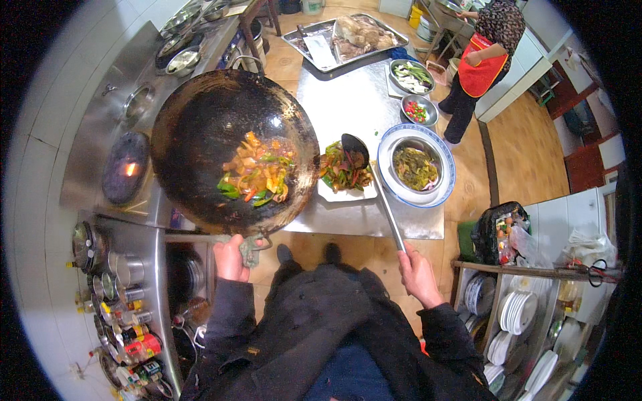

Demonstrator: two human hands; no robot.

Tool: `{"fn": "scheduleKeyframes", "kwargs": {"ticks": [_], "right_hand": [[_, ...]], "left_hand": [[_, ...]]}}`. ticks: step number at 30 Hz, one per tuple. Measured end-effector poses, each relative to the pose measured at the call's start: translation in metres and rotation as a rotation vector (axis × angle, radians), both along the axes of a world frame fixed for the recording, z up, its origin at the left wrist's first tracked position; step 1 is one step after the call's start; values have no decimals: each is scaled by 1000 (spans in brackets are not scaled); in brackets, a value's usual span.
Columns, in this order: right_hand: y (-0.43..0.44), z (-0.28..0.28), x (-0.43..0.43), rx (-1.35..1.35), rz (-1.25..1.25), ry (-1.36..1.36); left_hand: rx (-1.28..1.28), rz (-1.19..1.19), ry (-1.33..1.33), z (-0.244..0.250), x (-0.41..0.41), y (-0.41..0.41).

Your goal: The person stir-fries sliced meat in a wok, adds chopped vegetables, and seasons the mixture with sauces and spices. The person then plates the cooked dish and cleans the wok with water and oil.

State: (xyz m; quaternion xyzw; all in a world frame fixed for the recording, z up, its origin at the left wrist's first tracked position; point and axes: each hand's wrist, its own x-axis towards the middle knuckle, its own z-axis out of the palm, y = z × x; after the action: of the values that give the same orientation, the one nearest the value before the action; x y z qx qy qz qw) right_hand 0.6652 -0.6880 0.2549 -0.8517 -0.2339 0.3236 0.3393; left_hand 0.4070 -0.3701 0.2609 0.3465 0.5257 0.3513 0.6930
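My left hand [232, 258] grips the near rim of a large blackened wok [200, 110] through a folded cloth [256, 250]. Stir-fried meat with green and red peppers [258, 173] lies in the wok's right half. In my right hand [419, 273] is the metal handle of a ladle [355, 149]; its dark bowl rests over cooked food [341, 170] on a white square plate [346, 193]. The wok's right edge is close beside that plate. To the plate's right, a blue-rimmed white dish [449, 165] holds a metal bowl of cooked greens [415, 168].
A metal tray [398, 37] bears a cleaver [319, 50] and meat at the steel table's [346, 95] far end. Bowls of vegetables [411, 76] and chopped chillies [417, 111] stand at its right. A lit stove burner [126, 168] is at left. A person in a red apron [481, 65] stands back right.
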Motion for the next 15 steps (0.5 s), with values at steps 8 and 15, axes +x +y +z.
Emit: {"fn": "scheduleKeyframes", "kwargs": {"ticks": [8, 15], "right_hand": [[29, 10, 35, 355, 339, -531], [90, -14, 84, 302, 511, -570]], "left_hand": [[-79, -81, -107, 7, 1, -15], [-177, -156, -171, 10, 18, -19]]}}
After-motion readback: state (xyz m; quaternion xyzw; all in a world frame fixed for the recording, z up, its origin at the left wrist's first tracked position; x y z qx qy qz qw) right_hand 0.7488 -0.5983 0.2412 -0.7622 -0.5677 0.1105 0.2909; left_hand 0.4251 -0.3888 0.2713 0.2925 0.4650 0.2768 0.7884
